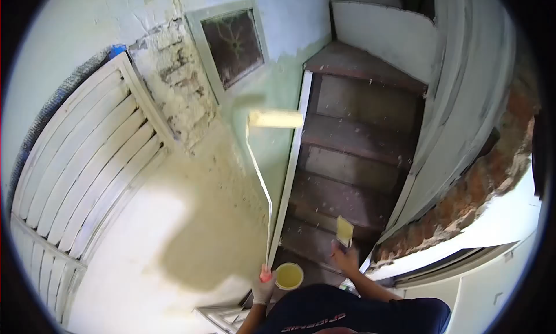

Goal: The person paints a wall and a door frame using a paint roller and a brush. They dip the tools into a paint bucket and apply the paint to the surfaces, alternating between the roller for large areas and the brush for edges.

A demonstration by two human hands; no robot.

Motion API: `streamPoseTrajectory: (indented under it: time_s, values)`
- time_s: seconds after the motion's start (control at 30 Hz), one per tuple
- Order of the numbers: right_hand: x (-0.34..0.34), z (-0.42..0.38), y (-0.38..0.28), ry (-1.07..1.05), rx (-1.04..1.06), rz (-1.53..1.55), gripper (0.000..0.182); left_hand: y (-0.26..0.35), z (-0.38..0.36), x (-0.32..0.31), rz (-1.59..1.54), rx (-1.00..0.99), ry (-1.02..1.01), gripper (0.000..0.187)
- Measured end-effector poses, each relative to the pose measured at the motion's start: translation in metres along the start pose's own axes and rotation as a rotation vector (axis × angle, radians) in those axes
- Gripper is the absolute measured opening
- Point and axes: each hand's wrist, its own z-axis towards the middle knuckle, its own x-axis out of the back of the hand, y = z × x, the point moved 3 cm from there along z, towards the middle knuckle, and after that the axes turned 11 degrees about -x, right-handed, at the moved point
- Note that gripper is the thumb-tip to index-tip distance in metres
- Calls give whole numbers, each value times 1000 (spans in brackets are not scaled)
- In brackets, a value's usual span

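Observation:
In a pale glove, my left hand (263, 289) is wrapped round the red handle of a paint roller (275, 119). Its long bent wire frame reaches up, and the cream roller sleeve is in front of the pale green wall, near the white edge strip of the stairs. My bare right hand (346, 260) grips a flat paintbrush (344, 230) by its handle, with the pale yellow bristles pointing up over the lower steps. Beside my left hand stands a bucket (289, 275) with yellowish contents.
Dark wooden stairs (341, 160) rise ahead. On the left are a white slatted shutter (87, 166) and a wall patch of exposed masonry (176, 73). A small framed window (231, 47) is set above. Rough broken brick edging (463, 201) borders the right side.

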Motion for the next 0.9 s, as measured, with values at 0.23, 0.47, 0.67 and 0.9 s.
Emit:
streamPoseTrajectory:
  time_s: [0.23,0.47,0.67,0.9]
  values:
    - [12,19,51,-197,137,-250,33,-49,-7,-11,-101,221,-201,36]
    - [10,12,51,-131,353,-386,21,-61,-5,-30,59,220,-393,43]
    - [-17,-8,16,-216,43,-201,30,-1,9,-56,6,172,-453,32]
    - [-43,2,27,-80,184,-199,29,5,0,-95,-75,164,-619,33]
